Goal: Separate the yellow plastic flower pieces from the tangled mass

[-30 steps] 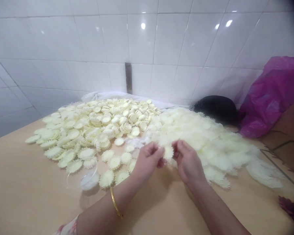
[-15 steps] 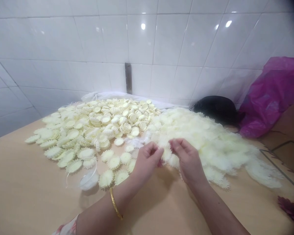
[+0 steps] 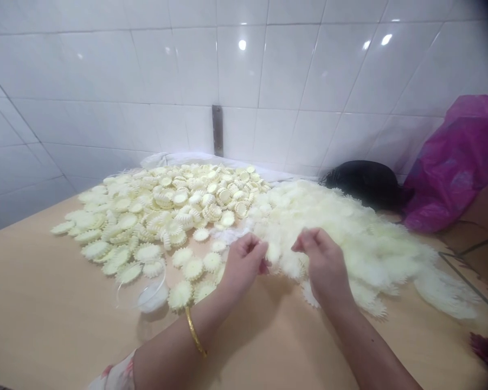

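Observation:
My left hand [image 3: 246, 260], with a gold bangle [image 3: 196, 331] on its wrist, is closed in a pinch; what lies between its thumb and fingers is too small to make out. A short gap to the right, my right hand [image 3: 323, 260] also pinches, its fingertips near the heap, and its contents are unclear. Behind the hands spreads a fluffy heap of thin pale-yellow petal pieces [image 3: 374, 244]. To the left lies a large pile of cream, scallop-edged discs [image 3: 179, 197]. Several loose discs [image 3: 193, 269] rest flat beside my left hand.
A small clear container with white contents [image 3: 152, 297] stands left of my left forearm. At the back right are a black rounded object [image 3: 361, 181] and a magenta plastic bag [image 3: 451, 162]. A dark red piece [image 3: 487, 352] lies at the right edge. A tiled wall [image 3: 244, 65] bounds the table.
My hands have moved apart, my right hand shifting to the right. The whole view has slid slightly, so the piles appear further right.

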The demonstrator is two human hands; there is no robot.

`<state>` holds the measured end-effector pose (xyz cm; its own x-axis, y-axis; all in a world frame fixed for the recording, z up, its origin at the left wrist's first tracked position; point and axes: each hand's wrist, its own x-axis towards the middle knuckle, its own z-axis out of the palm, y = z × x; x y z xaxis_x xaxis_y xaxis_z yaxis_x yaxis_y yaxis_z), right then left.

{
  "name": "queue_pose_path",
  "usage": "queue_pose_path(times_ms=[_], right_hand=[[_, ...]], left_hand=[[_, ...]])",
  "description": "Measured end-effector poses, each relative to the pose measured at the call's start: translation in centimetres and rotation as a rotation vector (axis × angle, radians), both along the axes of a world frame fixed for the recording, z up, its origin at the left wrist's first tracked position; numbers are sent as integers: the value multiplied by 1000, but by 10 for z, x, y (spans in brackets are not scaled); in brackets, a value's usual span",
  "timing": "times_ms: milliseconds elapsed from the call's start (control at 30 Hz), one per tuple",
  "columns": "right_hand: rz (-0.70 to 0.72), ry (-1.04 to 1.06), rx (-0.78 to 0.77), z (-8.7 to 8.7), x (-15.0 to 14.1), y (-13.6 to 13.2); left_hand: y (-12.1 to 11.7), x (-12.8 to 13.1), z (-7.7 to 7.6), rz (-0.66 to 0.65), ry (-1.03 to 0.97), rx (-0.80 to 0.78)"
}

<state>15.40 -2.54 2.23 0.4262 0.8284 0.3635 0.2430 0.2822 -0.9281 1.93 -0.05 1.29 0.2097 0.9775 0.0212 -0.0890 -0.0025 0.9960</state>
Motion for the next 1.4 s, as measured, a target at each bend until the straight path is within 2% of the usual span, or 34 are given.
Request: queue_pose_path(times_ms=[167, 333, 400, 500, 567, 633, 700, 767, 833, 867, 900, 933, 967, 1033, 1200, 1267, 1400], right_hand=[[140, -114, -15, 2, -3, -3], [156, -320, 51, 1, -8, -6], [123, -391, 71, 0, -9, -7], [-35, -421, 51, -4, -5, -3], [-165, -352, -6, -6, 2, 2], [-202, -211, -43, -5, 9, 4], [-29, -76, -11, 1, 11, 1], [350, -29, -1, 9, 9, -8], [799, -85, -141, 18, 3, -19], [976, -140, -239, 21, 1, -24], [1065, -179, -310, 22, -1, -27], [1076, -197, -350, 23, -2, -29], [1039, -199, -363, 22, -3, -28], [872, -141, -319, 18, -2, -24], [323, 14, -176, 7, -2, -7], [266, -1, -189, 2, -5, -4], [313, 37, -209, -6, -10, -3]], left_hand=[[-2, 0, 1, -7, 32, 81], [-5, 1, 0, -23, 65, 117], [-6, 1, 0, -37, 77, 112], [-9, 1, 1, -64, 70, 101], [-9, 1, 3, -55, 51, 98], [-8, 1, 4, -29, 25, 81], [-6, 0, 4, -7, -8, 47], [-2, -1, 4, 14, -46, 15], [1, -2, 3, 33, -70, 7], [3, -3, 3, 42, -80, 12], [4, -4, 3, 48, -87, 19], [5, -4, 2, 50, -93, 26], [5, -5, 2, 51, -96, 28], [6, -5, 2, 43, -89, 22], [4, -3, 1, 14, -53, 28], [2, -2, 0, -24, -46, 48], [-1, -1, -3, -80, -30, 46]])
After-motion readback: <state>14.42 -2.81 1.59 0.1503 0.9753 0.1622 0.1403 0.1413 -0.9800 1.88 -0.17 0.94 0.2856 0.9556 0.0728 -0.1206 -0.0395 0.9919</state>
